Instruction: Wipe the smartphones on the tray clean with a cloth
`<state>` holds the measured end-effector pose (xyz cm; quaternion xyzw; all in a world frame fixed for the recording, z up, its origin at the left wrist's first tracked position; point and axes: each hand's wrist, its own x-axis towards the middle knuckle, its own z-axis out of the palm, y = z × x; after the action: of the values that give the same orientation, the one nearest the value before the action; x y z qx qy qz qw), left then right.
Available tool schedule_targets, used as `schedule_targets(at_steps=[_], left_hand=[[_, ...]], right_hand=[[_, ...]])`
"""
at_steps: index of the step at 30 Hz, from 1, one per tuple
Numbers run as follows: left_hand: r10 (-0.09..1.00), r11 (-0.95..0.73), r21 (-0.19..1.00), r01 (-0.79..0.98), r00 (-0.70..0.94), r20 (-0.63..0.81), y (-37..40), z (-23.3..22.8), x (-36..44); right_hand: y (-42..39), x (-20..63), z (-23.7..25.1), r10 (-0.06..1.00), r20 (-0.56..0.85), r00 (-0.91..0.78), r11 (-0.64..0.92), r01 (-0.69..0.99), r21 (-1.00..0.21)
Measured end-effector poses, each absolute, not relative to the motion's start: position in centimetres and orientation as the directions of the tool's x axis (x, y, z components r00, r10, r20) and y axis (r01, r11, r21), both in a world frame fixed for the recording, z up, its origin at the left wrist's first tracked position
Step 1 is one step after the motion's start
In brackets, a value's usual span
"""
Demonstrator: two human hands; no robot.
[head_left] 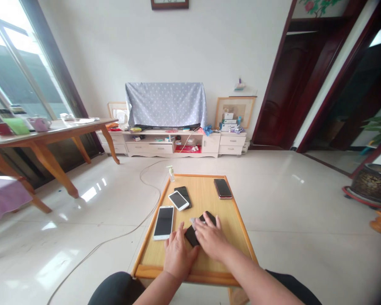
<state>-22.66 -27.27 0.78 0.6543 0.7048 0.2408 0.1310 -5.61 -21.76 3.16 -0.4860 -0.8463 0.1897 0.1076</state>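
A black phone (193, 234) lies on a small wooden table (206, 271) in front of me. My left hand (178, 255) rests at its near left edge and steadies it. My right hand (211, 239) lies flat on top of the phone, with something small and pale (193, 220) under its fingertips. A large white phone (164, 222) lies to the left. A smaller white phone (178, 200) overlaps another black phone (184, 192) further back. A dark red phone (222, 188) sits at the far right.
A small pump bottle (170, 173) stands at the table's far left corner. A white cable (136, 226) trails over the tiled floor. A long wooden table (47, 135) is on the left, a TV cabinet (171, 144) with a cloth-covered screen behind, a plant pot (371, 182) right.
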Motion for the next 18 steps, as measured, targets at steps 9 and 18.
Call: schedule_targets(at_steps=[9,18], left_hand=[[0.987,0.039,0.479,0.877,-0.108,0.118,-27.5,1.1,-22.4],[0.993,0.042,0.431,0.901,-0.086,0.083,-27.6,2.2,-21.9]], right_hand=[[-24.5,-4.9,3.4,0.82,-0.004,-0.572,0.508,0.732,-0.455],[-23.7,-1.1,3.2,0.945,-0.009,-0.328,0.304,0.885,-0.354]])
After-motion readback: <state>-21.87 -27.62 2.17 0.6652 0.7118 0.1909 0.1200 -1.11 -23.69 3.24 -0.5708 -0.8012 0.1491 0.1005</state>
